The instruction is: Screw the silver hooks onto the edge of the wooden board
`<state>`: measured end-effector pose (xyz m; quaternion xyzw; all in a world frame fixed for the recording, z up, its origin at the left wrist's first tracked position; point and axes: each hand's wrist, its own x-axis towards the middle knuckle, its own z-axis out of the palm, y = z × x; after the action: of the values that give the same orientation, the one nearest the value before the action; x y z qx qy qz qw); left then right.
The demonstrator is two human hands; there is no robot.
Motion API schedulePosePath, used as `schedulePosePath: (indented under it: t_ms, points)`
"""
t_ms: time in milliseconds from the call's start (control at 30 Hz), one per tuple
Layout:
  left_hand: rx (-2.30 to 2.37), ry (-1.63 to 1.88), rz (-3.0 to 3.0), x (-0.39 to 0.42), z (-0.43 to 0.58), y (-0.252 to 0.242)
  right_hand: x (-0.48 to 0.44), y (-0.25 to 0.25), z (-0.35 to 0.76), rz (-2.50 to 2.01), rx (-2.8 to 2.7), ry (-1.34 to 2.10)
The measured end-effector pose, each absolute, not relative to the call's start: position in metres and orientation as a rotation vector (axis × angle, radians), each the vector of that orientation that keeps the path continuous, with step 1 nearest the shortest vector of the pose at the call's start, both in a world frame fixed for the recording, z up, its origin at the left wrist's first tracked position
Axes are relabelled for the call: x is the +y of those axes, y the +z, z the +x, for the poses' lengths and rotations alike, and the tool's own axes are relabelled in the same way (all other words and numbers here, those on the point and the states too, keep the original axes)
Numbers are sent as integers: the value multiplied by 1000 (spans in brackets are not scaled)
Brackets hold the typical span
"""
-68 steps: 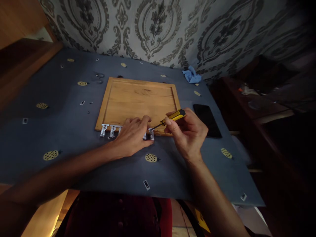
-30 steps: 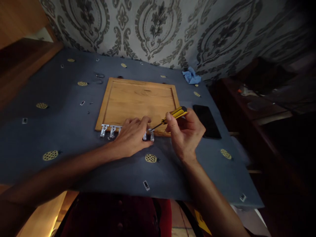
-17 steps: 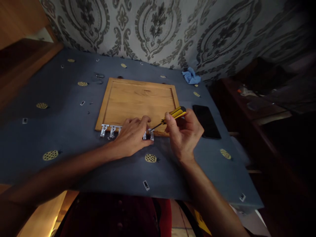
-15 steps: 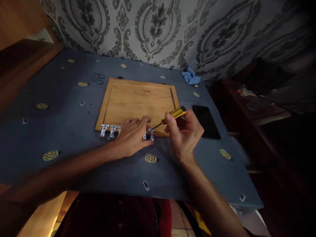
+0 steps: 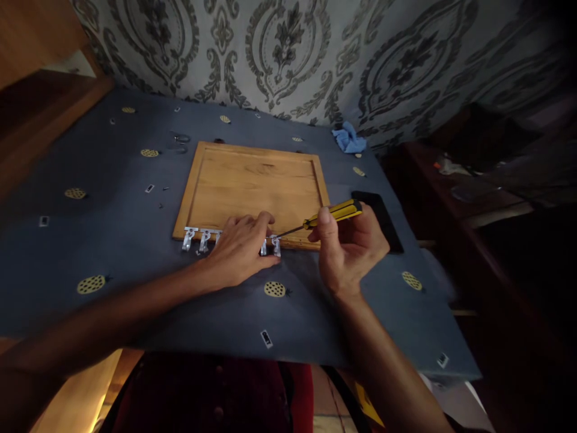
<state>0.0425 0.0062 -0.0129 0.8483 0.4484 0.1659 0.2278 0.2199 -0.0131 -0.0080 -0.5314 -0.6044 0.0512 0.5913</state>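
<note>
A framed wooden panel point(image 5: 256, 186) lies flat, with a row of shiny metal hooks point(image 5: 189, 239) along its near edge. My left hand point(image 5: 241, 249) bends over that edge, covering the middle of the row. Its fingers press on the panel side while the thumb lies along the near side by the rightmost hooks. In my right hand point(image 5: 349, 255) is a yellow and black screwdriver point(image 5: 336, 214), gripped by the handle and slanting down to the left. The screwdriver's tip is at the top of the rightmost hook point(image 5: 276, 244); whether it sits in a screw is too small to tell.
Two small screws point(image 5: 166, 189) lie left of the panel on the blue tablecloth point(image 5: 135, 240). A black phone point(image 5: 383, 222) is partly behind my right hand. Further back are a crumpled blue cloth point(image 5: 348, 138) and a small metal ring-like object point(image 5: 181, 138). A patterned wall stands behind.
My right hand and the screwdriver handle have moved right and tilted lower, with the tip still by the rightmost hook. My left hand stays in place on the panel edge.
</note>
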Motion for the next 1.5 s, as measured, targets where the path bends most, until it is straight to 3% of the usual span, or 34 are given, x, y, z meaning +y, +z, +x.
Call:
schedulePosePath:
  t_ms: [967, 1500]
  points:
    - [1241, 429, 2326, 6, 42, -10, -15, -2, 222, -1213, -1630, 134]
    - [1237, 426, 2325, 6, 43, -9, -12, 2, 225, -1140, -1676, 328]
